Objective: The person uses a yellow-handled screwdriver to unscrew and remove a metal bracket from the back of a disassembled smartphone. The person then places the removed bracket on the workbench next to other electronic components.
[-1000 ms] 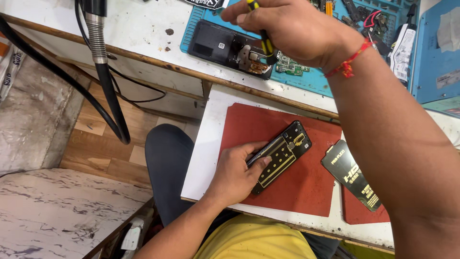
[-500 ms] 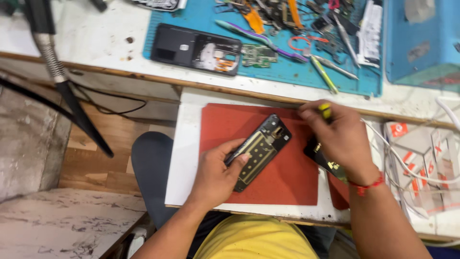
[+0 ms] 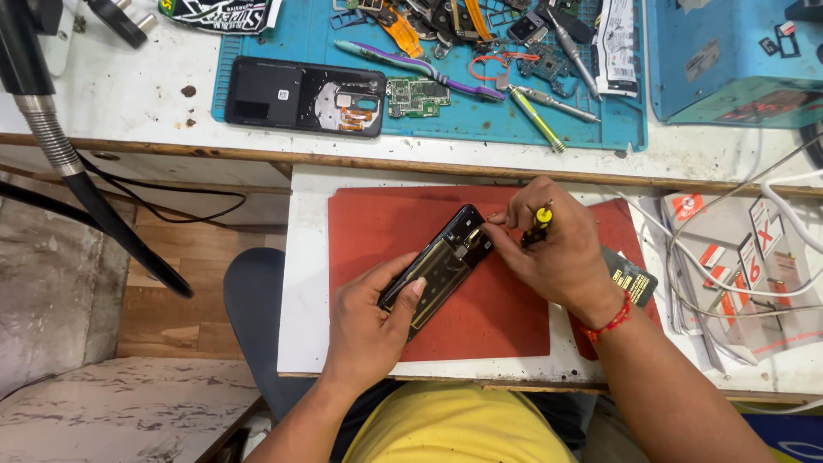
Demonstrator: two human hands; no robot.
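- While the opened phone (image 3: 439, 264) lies slantwise on the red mat (image 3: 480, 317), its flat dark insides and a pale metal plate face up; it sits near the mat's middle.
- The left hand (image 3: 370, 324) clamps the phone's lower end, thumb laid along one long edge and fingers curled under the other.
- The right hand (image 3: 557, 249) is closed around a small screwdriver (image 3: 538, 225) with a yellow-and-black handle, its fingertips meeting the phone's upper end; the tip is hidden.
- The red mat is smooth, matte and rectangular; a second red mat (image 3: 619, 231) peeks out from under the right hand, beside the first.
- Beyond the red mat, on a blue ribbed work mat (image 3: 274, 39), lie one glossy black back cover (image 3: 304, 96), one small green circuit board (image 3: 416, 96) and one purple-handled tweezer (image 3: 420, 69).
- A red thread bracelet (image 3: 607, 324) circles the right wrist.
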